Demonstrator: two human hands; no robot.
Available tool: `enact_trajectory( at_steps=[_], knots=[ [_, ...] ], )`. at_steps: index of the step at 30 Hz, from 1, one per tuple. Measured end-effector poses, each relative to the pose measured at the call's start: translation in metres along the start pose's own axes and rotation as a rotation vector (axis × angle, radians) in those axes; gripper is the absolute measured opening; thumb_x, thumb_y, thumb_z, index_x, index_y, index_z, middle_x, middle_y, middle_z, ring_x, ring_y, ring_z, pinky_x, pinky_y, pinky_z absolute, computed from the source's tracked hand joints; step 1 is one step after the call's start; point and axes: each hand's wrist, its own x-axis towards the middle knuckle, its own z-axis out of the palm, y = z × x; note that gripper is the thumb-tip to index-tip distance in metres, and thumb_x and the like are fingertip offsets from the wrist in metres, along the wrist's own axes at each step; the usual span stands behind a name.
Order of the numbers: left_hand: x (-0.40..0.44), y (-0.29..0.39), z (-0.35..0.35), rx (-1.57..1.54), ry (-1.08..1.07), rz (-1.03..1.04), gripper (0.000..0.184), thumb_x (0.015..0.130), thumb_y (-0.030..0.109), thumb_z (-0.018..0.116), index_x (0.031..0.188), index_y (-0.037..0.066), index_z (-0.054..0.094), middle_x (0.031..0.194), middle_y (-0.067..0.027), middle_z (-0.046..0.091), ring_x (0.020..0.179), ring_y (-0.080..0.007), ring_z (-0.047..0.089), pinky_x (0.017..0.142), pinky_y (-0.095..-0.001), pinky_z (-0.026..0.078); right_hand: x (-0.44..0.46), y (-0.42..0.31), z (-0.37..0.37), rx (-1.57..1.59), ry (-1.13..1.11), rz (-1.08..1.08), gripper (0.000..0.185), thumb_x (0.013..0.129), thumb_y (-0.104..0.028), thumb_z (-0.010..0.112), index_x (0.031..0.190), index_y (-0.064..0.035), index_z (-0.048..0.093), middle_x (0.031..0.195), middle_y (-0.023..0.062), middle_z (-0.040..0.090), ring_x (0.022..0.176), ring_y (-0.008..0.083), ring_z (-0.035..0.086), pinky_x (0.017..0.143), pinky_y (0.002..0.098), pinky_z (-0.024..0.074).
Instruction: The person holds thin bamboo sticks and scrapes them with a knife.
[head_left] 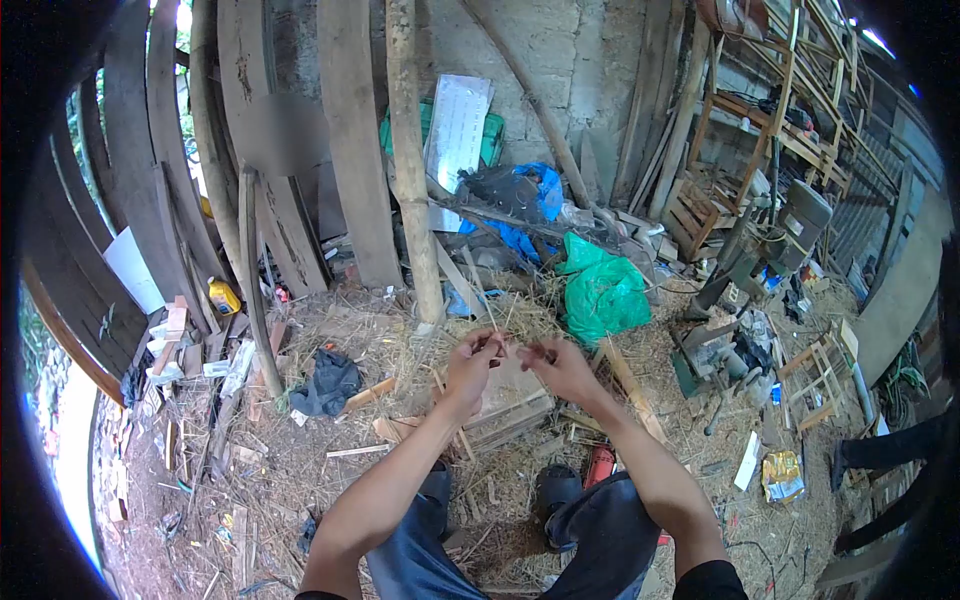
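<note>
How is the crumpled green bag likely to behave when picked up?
The green bag would probably flop and change shape, as its surface is creased and slumped. Its sheen suggests thin plastic, so it may feel slippery. Any contents are hidden, so its weight is hard to judge.

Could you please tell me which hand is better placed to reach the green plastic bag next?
Probably the right hand: the green plastic bag lies ahead on its side, farther from the left hand.
</note>
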Motion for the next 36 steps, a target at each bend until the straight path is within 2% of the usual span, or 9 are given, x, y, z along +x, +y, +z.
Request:
enact_trajectory(
  at_steps=[5, 9, 14, 19, 21, 24, 31, 34, 36],
  knots=[
    [0.004, -0.001, -0.014, 0.16, 0.06, 0.067, 0.017, 0.09, 0.017, 0.057, 0.1, 0.003, 0.061, 0.085, -0.0018, 0.063, 0.077, -0.0091, 0.057, 0.066, -0.0241, 0.044, 0.006, 0.001, 0.013, 0.304, -0.17, 0.047, 0.02, 0.083, -0.019, 0.066, 0.093, -0.002, 0.067, 0.079, 0.0063, 0.068, 0.075, 0.0135, 0.062, 0.074, 0.0292, 0.0457],
    [-0.002, 0.019, -0.021, 0.085, 0.107, 0.074, 0.017, 0.091, 0.017, 0.057, 0.096, 0.002, 0.062, 0.079, -0.0022, 0.062, 0.073, -0.0086, 0.055, 0.064, -0.0237, 0.043, 0.003, -0.001, -0.002, 0.012, -0.175, 0.019, 0.016, 0.081, -0.016, 0.066, 0.087, -0.0015, 0.068, 0.076, 0.0084, 0.068, 0.071, 0.0131, 0.062, 0.069, 0.0297, 0.047],
    [0.003, 0.039, -0.046, 0.098, 0.187, 0.199, 0.013, 0.09, 0.013, 0.057, 0.09, 0.001, 0.062, 0.074, -0.0034, 0.059, 0.066, -0.0089, 0.05, 0.061, -0.0238, 0.042, 0.003, 0.02, -0.019, -0.355, 0.043, -0.11, 0.015, 0.078, -0.017, 0.068, 0.079, -0.0027, 0.066, 0.074, 0.0144, 0.06, 0.072, 0.0384, 0.058, 0.063, 0.0441, 0.0452],
    [-0.002, 0.047, -0.052, 0.143, 0.134, 0.0, 0.011, 0.087, 0.006, 0.056, 0.093, -0.001, 0.062, 0.074, -0.0044, 0.059, 0.068, -0.01, 0.053, 0.063, -0.0241, 0.043, 0.001, 0.018, -0.034, -0.387, 0.178, -0.126, 0.009, 0.078, -0.013, 0.066, 0.082, -0.0052, 0.066, 0.087, 0.0093, 0.061, 0.076, 0.0348, 0.059, 0.062, 0.043, 0.0456],
    [-0.007, 0.052, -0.051, 0.706, -0.16, 0.03, 0.014, 0.086, 0.005, 0.055, 0.096, -0.003, 0.062, 0.073, -0.0055, 0.059, 0.067, -0.0109, 0.055, 0.062, -0.0247, 0.045, 0.002, 0.018, -0.042, -0.427, 0.228, -0.123, 0.008, 0.077, -0.011, 0.065, 0.084, -0.0065, 0.066, 0.09, 0.0074, 0.061, 0.077, 0.0337, 0.06, 0.062, 0.0427, 0.0461],
    [-0.006, 0.031, -0.054, 0.808, -0.528, 0.026, 0.016, 0.088, 0.008, 0.054, 0.099, -0.001, 0.061, 0.076, -0.0043, 0.059, 0.068, -0.0091, 0.055, 0.062, -0.0258, 0.046, 0.003, 0.019, -0.05, -0.478, 0.236, -0.161, 0.011, 0.077, -0.006, 0.063, 0.087, -0.0084, 0.067, 0.093, 0.0051, 0.061, 0.076, 0.0315, 0.061, 0.063, 0.0422, 0.0475],
    [-0.019, 0.023, -0.017, 0.592, -0.501, -0.274, 0.019, 0.094, 0.014, 0.048, 0.102, 0.001, 0.058, 0.071, 0.0, 0.05, 0.055, -0.0054, 0.043, 0.049, -0.0194, 0.036, -0.001, -0.014, -0.046, -0.561, 0.148, -0.325, 0.021, 0.077, -0.001, 0.057, 0.093, -0.0105, 0.067, 0.095, 0.0036, 0.062, 0.07, 0.0308, 0.062, 0.059, 0.0421, 0.0488],
    [-0.014, 0.02, -0.01, 0.448, -0.441, -0.279, 0.02, 0.095, 0.019, 0.047, 0.104, 0.002, 0.054, 0.072, 0.0009, 0.047, 0.054, -0.0038, 0.036, 0.046, -0.0178, 0.03, 0.003, -0.027, -0.042, -0.553, 0.572, -0.151, 0.026, 0.08, -0.005, 0.055, 0.106, -0.0087, 0.059, 0.09, 0.012, 0.063, 0.069, 0.0356, 0.062, 0.055, 0.0478, 0.048],
    [-0.015, 0.022, -0.004, 0.405, -0.391, -0.251, 0.02, 0.096, 0.02, 0.047, 0.103, 0.002, 0.054, 0.072, 0.0011, 0.047, 0.054, -0.0034, 0.036, 0.046, -0.0178, 0.029, 0.003, -0.021, -0.04, -0.634, 0.403, -0.03, 0.022, 0.079, -0.01, 0.057, 0.101, -0.0081, 0.061, 0.084, 0.0138, 0.064, 0.067, 0.0369, 0.062, 0.056, 0.0485, 0.0482]
  ],
)
